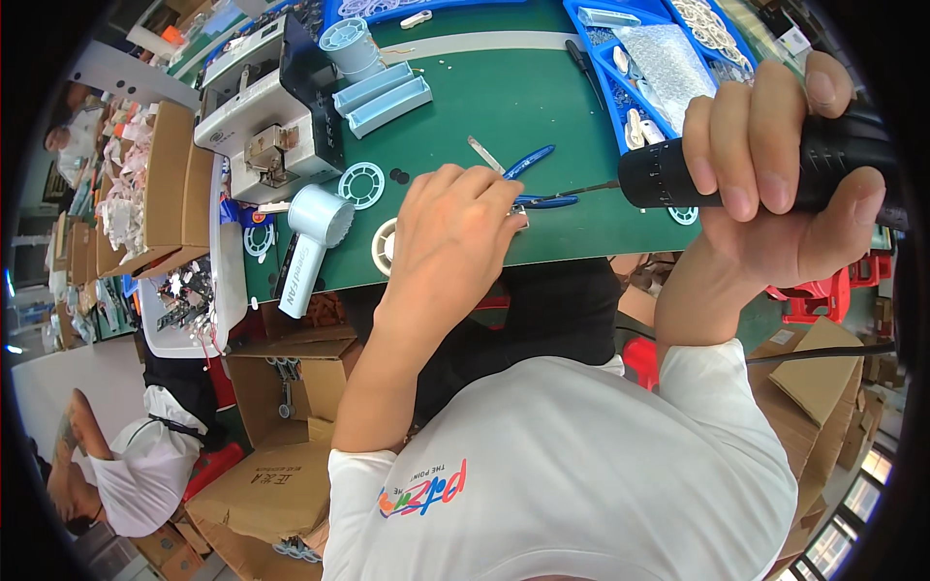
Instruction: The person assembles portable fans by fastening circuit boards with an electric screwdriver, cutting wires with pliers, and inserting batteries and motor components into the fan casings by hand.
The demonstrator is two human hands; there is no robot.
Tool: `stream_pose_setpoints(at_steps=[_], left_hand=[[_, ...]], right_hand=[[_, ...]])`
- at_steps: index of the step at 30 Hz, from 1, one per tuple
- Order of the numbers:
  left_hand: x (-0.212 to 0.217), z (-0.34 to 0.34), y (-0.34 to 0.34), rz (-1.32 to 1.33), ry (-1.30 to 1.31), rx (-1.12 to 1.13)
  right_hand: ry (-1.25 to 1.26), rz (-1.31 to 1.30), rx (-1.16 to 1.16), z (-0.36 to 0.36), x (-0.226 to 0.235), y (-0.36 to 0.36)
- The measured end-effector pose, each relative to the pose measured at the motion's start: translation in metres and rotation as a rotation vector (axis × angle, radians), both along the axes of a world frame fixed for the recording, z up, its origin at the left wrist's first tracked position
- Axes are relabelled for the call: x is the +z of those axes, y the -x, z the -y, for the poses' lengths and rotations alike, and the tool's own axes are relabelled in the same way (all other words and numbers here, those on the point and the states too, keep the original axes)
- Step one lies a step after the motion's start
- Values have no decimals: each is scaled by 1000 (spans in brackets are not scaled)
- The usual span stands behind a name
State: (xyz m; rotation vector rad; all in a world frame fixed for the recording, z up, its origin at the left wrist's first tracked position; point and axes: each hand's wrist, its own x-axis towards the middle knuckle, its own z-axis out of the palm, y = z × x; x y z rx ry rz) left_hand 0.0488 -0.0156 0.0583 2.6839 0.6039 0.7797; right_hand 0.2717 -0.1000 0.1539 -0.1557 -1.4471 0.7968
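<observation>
My right hand (765, 160) is wrapped round a black electric screwdriver (668, 174), held level above the bench's right side. Its thin bit points left, the tip close to the fingers of my left hand (450, 232). Those fingers are closed and pressed down over a pale part with a round white end (384, 248) showing beside the palm; the rest is covered. Just beyond the fingertips lie blue-handled pliers (531, 161), partly behind the bit. A light-blue handheld fan (315, 228) rests left of my left hand, near a light-blue spoked ring (361, 185).
A black-and-silver machine (271, 126) stands at the back left, beside light-blue trays (387, 102) and a spool (351, 46). Blue bins (620, 116) of small parts sit back right. Cardboard boxes (257, 499) are on the floor; another person (145, 465) sits at left.
</observation>
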Motion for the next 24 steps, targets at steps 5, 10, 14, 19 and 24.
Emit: stream_pose_setpoints(at_steps=[5, 10, 14, 19, 24], left_hand=[[2, -3, -10, -35, 16, -43], [18, -3, -36, -108, 58, -58], [29, 3, -68, -19, 130, -72], [27, 2, -92, 362, 104, -156], [30, -13, -43, -156, 226, -74]], right_hand=[[-29, -51, -32, 11, 6, -11], [-87, -89, -239, 52, 33, -26], [-180, -117, -387, 86, 55, -30], [-259, -106, -412, 104, 54, -38], [-142, -148, -456, 105, 33, -41]])
